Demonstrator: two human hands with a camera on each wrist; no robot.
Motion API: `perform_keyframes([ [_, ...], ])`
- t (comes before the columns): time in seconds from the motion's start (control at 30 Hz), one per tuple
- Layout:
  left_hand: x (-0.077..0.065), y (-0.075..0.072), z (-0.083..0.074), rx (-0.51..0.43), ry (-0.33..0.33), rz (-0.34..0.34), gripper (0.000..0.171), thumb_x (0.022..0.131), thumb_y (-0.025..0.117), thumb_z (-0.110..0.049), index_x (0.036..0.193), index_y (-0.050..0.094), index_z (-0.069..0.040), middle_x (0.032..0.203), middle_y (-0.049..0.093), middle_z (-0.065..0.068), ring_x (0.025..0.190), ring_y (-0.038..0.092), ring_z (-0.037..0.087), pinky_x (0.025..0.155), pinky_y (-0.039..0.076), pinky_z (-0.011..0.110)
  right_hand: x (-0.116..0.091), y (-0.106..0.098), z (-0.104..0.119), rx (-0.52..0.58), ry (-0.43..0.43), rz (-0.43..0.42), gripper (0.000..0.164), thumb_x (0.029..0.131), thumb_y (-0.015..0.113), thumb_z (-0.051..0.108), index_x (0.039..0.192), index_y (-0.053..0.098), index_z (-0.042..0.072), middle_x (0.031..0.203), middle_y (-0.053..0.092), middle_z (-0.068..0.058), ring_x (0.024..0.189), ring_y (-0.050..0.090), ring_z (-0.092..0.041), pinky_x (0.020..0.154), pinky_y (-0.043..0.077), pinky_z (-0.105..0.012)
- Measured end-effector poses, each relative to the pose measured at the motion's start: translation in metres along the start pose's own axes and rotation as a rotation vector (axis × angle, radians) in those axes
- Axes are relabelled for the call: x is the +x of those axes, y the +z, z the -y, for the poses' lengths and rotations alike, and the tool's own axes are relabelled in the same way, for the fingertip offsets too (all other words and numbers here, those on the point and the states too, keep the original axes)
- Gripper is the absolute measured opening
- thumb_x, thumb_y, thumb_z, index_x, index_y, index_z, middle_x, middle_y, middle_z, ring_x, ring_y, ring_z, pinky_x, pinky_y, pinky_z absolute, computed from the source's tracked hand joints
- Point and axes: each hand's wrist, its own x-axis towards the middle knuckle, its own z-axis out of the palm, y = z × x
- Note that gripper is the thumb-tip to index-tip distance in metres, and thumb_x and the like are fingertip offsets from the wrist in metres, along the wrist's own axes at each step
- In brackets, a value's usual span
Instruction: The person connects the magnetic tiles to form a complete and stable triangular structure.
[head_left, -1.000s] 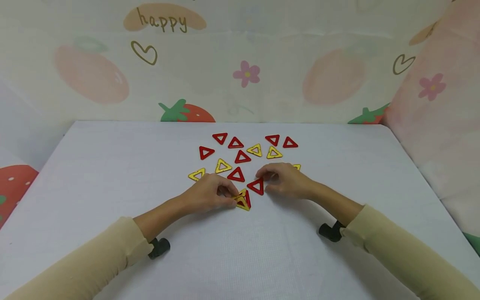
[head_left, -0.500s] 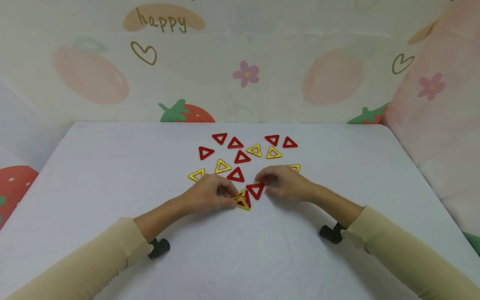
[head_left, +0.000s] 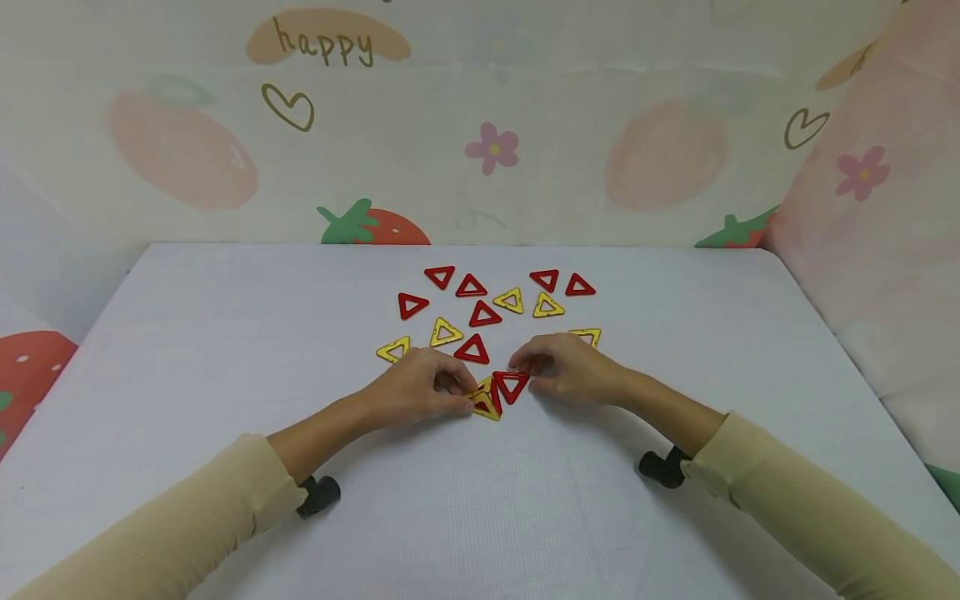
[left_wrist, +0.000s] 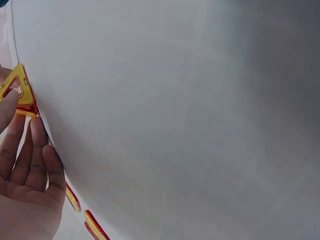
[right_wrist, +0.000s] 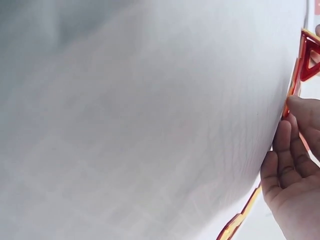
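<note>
My left hand point(head_left: 416, 387) pinches a small pyramid point(head_left: 491, 412) of magnetic triangle tiles, standing on the white table. Its yellow face point(left_wrist: 27, 97) shows in the left wrist view, under the thumb; a red face point(right_wrist: 304, 60) shows in the right wrist view. My right hand point(head_left: 573, 367) holds a red triangle tile point(head_left: 511, 375) by its right corner, between thumb and fingers. That tile lies low on the table, one point toward me, its left side right at the pyramid's red side. The pyramid's left side is hidden behind my left fingers.
Several loose red tiles point(head_left: 472, 360) and yellow tiles point(head_left: 447, 341) lie flat behind my hands. One yellow tile point(head_left: 592, 334) is partly covered by my right hand, another yellow tile point(head_left: 389, 351) by my left. A printed cloth point(head_left: 562, 183) hangs behind the white table point(head_left: 480, 517).
The red tile in my right hand has turned so a point faces me, and has come down and left against the pyramid. My left hand and the pyramid stay in place.
</note>
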Motion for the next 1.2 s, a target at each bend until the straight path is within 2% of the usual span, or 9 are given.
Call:
perform_keyframes([
  [0.37,-0.0009,-0.0007,0.0001,-0.006,0.031,0.002,0.016,0.086,0.079,-0.015,0.100,0.076,-0.011,0.088,0.071,-0.007,0.082,0.062,0.010,0.077,0.052,0.027,0.0016,0.0012,0.0012,0.012,-0.006,0.020,0.031,0.087,0.072,0.000,0.118,0.070,0.005,0.110,0.069,-0.002,0.098,0.062,-0.016,0.090,0.053,-0.031],
  [0.63,-0.0001,0.0000,0.0004,-0.021,0.025,0.007,0.016,0.085,0.080,-0.014,0.099,0.076,-0.010,0.088,0.071,-0.006,0.080,0.062,0.010,0.076,0.052,0.027,0.0022,0.0021,0.0006,-0.006,0.016,0.044,0.033,0.088,0.072,0.002,0.120,0.070,0.007,0.110,0.068,0.000,0.098,0.060,-0.015,0.089,0.052,-0.029],
  [0.87,-0.0001,0.0000,0.0011,-0.021,0.024,0.003,0.016,0.085,0.080,-0.014,0.099,0.076,-0.010,0.088,0.071,-0.006,0.080,0.063,0.010,0.076,0.053,0.027,0.0028,0.0005,0.0033,-0.049,0.008,0.060,0.028,0.088,0.074,0.005,0.116,0.072,0.008,0.105,0.068,0.001,0.094,0.060,-0.015,0.086,0.052,-0.030],
  [1.2,0.0001,-0.0003,0.0005,-0.023,0.033,-0.004,0.016,0.084,0.080,-0.014,0.099,0.077,-0.010,0.088,0.072,-0.006,0.079,0.063,0.010,0.075,0.053,0.026,0.0029,0.0024,0.0038,-0.038,0.013,0.055,0.028,0.088,0.073,0.004,0.116,0.070,0.006,0.105,0.067,0.000,0.093,0.058,-0.015,0.086,0.052,-0.029],
])
